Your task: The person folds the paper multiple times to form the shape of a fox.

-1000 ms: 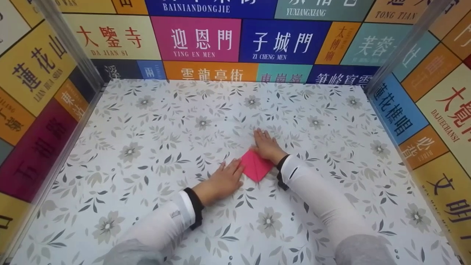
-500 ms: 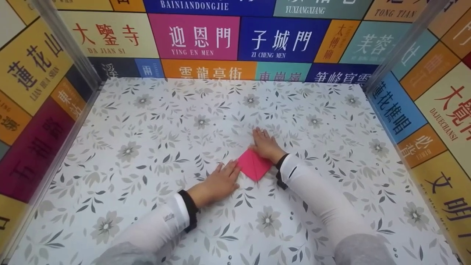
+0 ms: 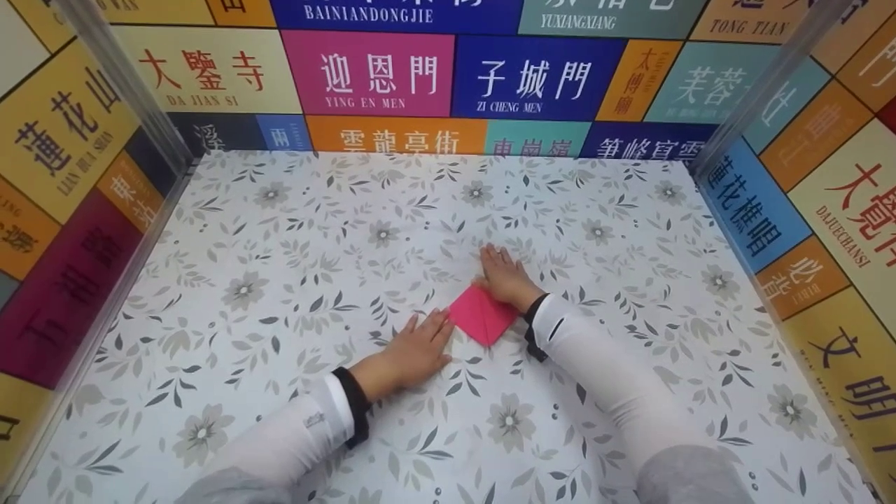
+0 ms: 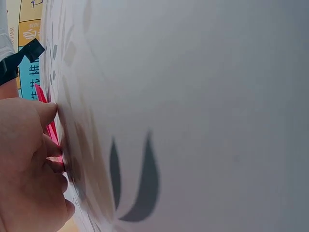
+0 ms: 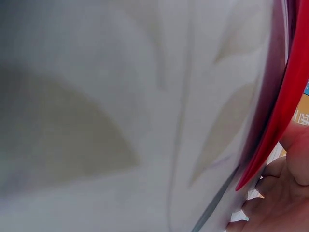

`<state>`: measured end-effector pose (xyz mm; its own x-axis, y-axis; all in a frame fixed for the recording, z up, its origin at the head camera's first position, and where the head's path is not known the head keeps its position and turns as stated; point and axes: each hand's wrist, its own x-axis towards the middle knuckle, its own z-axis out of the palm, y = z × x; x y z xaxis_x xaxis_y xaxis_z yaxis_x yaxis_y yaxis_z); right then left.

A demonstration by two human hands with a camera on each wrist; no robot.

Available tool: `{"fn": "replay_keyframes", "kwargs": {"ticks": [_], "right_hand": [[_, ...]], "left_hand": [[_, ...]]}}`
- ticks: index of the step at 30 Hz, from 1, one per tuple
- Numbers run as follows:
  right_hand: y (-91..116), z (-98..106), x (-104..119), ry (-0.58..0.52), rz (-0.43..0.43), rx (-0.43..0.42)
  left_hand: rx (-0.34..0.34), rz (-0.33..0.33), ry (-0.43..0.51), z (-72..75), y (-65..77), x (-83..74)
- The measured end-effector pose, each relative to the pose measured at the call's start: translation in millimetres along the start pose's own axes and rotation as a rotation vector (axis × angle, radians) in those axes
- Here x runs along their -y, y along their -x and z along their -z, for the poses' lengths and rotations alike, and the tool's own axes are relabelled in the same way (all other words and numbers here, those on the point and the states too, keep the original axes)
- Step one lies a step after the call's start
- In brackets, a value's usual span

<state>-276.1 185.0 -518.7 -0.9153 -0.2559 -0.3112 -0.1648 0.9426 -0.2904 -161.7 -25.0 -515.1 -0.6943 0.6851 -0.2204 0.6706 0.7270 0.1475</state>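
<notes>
A pink piece of folded paper (image 3: pixel 483 316), diamond-shaped with a crease down its middle, lies on the patterned tabletop. My right hand (image 3: pixel 509 278) rests flat over its upper right edge, fingers straight and pointing away. At the left corner of the paper are the fingertips of my left hand (image 3: pixel 413 353), which lies palm down with fingers extended. In the left wrist view the paper (image 4: pixel 52 131) shows as a thin strip behind the left hand (image 4: pixel 29 159). A red paper edge (image 5: pixel 285 101) rises off the surface beside the right hand (image 5: pixel 289 188) in the right wrist view.
The table (image 3: pixel 315 245) has a white cover printed with grey flowers and leaves. Colourful panels with lettering stand behind it (image 3: pixel 378 73) and along both sides, meeting at clear corner posts (image 3: pixel 143 77). Black bands (image 3: pixel 353 406) circle both wrists over white sleeves.
My left hand has slid slightly left and toward me, showing more of the paper's left corner. The right hand has stayed in place on the paper.
</notes>
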Motion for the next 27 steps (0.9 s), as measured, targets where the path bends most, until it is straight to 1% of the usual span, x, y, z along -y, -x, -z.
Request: {"fn": "replay_keyframes", "kwargs": {"ticks": [7,14,20,27], "right_hand": [[0.6,1.5,1.4,0.005,0.009,0.018],[0.6,3.9,1.4,0.008,0.007,-0.002],[2.2,4.9,1.3,0.008,0.004,-0.012],[4.0,3.2,1.8,-0.002,-0.002,0.002]], "left_hand": [[0.006,0.011,0.018,-0.6,3.7,-0.4],[0.012,0.026,0.004,1.5,6.2,0.6],[0.056,0.040,-0.002,9.7,5.1,-3.8],[0.099,0.049,-0.062,14.3,6.3,-7.9]]}}
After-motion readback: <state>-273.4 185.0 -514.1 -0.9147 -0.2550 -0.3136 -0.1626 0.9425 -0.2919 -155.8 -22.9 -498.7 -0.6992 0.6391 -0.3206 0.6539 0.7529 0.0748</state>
